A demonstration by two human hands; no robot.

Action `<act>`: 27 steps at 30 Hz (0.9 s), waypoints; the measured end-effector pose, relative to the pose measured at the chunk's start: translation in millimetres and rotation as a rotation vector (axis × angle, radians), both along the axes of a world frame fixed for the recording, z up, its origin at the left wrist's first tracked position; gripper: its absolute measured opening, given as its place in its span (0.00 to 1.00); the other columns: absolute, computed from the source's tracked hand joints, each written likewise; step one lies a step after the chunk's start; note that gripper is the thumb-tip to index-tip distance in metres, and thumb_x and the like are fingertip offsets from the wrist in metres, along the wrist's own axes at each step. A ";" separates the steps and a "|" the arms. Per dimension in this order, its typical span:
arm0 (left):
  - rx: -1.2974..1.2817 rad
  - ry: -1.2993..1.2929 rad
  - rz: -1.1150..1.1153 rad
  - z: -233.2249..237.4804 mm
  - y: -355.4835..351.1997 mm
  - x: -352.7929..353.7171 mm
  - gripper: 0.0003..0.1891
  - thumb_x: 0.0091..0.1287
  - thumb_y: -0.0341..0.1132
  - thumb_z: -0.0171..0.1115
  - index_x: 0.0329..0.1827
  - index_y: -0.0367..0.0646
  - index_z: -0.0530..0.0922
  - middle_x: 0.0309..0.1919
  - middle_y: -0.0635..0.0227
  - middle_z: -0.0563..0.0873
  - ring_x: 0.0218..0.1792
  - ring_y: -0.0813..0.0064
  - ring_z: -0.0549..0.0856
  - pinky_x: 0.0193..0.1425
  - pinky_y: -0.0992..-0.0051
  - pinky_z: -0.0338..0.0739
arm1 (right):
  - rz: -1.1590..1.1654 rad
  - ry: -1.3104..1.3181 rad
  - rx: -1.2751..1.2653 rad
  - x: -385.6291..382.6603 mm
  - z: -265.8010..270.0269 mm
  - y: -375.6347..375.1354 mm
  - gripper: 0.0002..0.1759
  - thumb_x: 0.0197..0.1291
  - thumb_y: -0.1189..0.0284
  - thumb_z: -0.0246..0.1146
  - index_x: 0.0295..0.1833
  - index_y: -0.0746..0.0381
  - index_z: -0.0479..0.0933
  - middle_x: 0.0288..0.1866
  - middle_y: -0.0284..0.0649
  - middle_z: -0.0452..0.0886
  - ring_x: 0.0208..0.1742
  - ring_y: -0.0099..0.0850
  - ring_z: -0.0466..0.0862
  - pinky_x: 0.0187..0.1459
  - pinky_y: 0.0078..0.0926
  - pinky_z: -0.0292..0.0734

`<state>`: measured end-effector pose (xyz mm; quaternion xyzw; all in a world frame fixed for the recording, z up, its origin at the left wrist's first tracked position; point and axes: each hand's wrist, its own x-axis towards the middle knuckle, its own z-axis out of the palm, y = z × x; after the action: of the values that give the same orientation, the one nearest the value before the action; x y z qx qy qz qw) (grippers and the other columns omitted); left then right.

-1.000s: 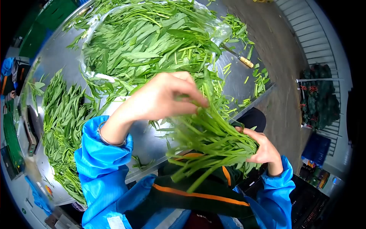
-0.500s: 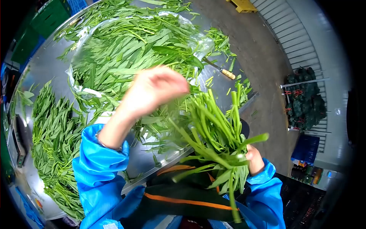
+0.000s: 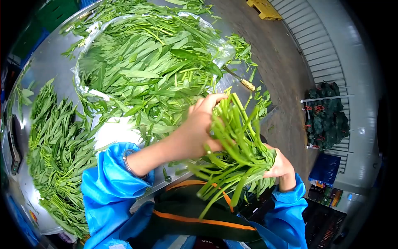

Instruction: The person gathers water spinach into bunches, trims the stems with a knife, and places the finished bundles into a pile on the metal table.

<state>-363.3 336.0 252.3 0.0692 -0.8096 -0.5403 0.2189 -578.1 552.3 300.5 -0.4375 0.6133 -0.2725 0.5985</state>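
Observation:
A bunch of water spinach (image 3: 238, 141) is in front of my body, over the table's near edge, its cut stems pointing up and away. My right hand (image 3: 282, 168) is closed around its leafy lower end. My left hand (image 3: 201, 124) has its fingers curled against the stems on the left side of the bunch; the stems partly hide the fingertips. Just beyond my left hand, a large heap of loose water spinach (image 3: 137, 62) lies on clear plastic (image 3: 224, 52).
A wooden-handled knife (image 3: 247, 84) lies past the bunch on the metal table (image 3: 54, 62). More greens (image 3: 58, 166) are piled at left, beside a dark-handled tool (image 3: 15, 145). A white sheet (image 3: 118, 133) shows near my left forearm. Dark green net sacks (image 3: 327, 116) stand by a rail.
My left hand has come down and right, from raised above the heap onto the stems of the bunch. My right hand still holds the bunch, which has turned a little.

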 end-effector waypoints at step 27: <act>-0.414 -0.183 0.606 -6.6 -33.3 66.0 0.24 0.56 0.32 0.66 0.57 0.40 0.73 0.48 0.58 0.79 0.52 0.58 0.75 0.58 0.65 0.66 | 0.320 1.378 -0.423 34.5 74.6 -10.5 0.39 0.28 0.84 0.61 0.56 0.53 0.75 0.38 0.47 0.76 0.33 0.41 0.78 0.32 0.35 0.75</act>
<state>-297.3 302.7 245.7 0.3076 -0.8606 -0.2677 0.3050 -543.6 541.8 375.1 -0.6996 0.7132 0.0425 0.0128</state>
